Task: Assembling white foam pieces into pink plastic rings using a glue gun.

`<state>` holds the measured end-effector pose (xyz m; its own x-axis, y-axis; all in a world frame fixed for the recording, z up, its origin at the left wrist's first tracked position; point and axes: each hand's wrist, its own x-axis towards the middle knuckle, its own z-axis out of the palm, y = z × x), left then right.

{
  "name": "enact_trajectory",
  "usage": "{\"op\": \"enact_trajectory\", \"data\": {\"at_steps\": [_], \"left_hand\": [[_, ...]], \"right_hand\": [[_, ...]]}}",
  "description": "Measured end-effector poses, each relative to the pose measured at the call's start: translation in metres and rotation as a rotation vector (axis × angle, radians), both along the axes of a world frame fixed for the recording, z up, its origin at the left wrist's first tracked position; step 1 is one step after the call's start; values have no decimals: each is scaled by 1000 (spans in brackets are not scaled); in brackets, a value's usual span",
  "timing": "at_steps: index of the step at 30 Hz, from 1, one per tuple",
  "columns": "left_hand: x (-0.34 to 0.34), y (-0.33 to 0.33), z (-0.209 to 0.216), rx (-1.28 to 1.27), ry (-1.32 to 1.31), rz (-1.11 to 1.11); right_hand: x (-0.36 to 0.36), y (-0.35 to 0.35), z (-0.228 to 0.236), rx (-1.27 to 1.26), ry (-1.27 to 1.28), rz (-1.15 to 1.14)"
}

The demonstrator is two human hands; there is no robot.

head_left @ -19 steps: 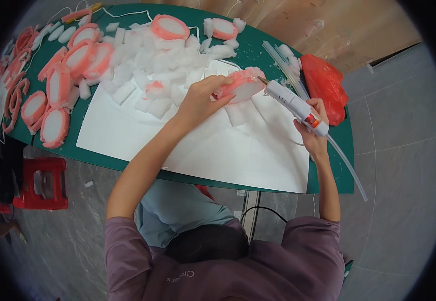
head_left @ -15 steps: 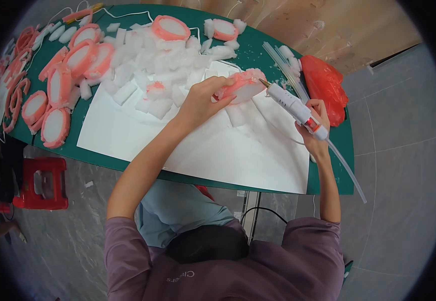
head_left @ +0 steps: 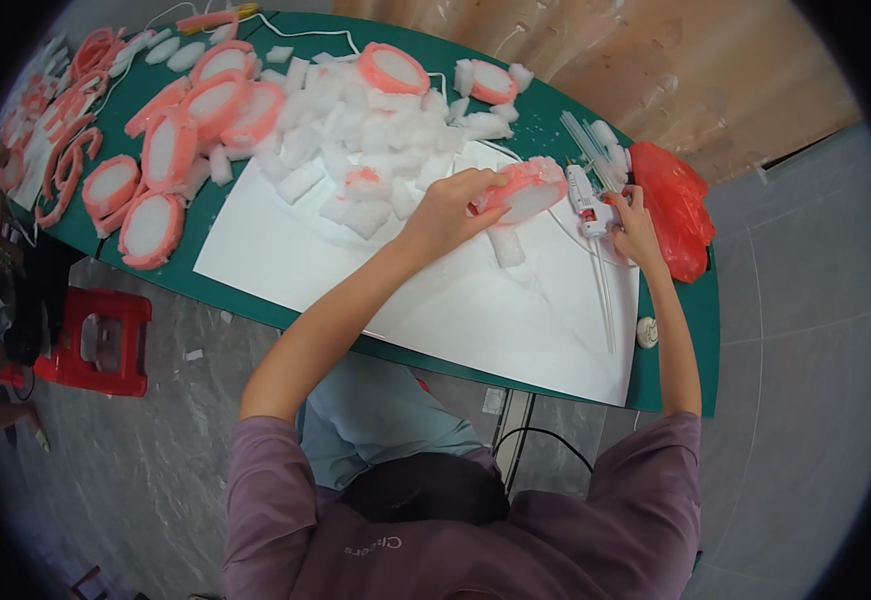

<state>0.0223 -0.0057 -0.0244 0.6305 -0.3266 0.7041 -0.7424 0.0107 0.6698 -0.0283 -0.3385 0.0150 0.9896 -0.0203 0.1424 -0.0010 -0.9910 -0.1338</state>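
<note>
Pinched in my left hand [head_left: 447, 212] is an oval piece of white foam with a pink spongy rim [head_left: 533, 200], held tilted above the white sheet [head_left: 425, 320]. My right hand [head_left: 637, 232] has its fingers round the handle of a white hot glue gun [head_left: 585, 205], at the right side of the sheet. The gun's nozzle points away from me, and a clear glue stick [head_left: 605, 300] trails from its back end. A small white foam block [head_left: 505, 246] lies on the sheet just below the oval piece.
Loose white foam chunks [head_left: 305, 140] are heaped at the sheet's far side. Finished-looking pink-rimmed ovals [head_left: 161, 150] lie to the left. Clear glue sticks [head_left: 587, 140] and a red plastic bag [head_left: 670, 205] are at right. A red stool [head_left: 95, 340] stands on the floor.
My right hand has moved the glue gun away from the oval piece and down to the table at the right. My left hand still holds the oval piece. The view has shifted slightly.
</note>
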Motion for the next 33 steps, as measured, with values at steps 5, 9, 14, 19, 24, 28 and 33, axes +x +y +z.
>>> {"op": "enact_trajectory", "data": {"at_steps": [5, 9, 14, 19, 24, 28, 33], "left_hand": [[-2, 1, 1, -24, -8, -1], [-1, 0, 0, -10, -9, -9], [3, -2, -4, 38, 27, -14], [2, -3, -5, -16, -56, 15], [2, -1, -4, 9, -56, 27], [1, -2, -5, -12, -29, -10], [1, -3, -5, -33, -30, -13]], "right_hand": [[35, 6, -13, -192, -253, 17], [40, 55, 25, -271, -485, 59], [-10, 179, 60, 46, -711, 456], [-44, 333, 1, 110, -490, 937], [-51, 426, -30, 259, -207, 1076], [-50, 441, -33, 305, -110, 1227], [-19, 416, -34, 3, -455, 978]]}}
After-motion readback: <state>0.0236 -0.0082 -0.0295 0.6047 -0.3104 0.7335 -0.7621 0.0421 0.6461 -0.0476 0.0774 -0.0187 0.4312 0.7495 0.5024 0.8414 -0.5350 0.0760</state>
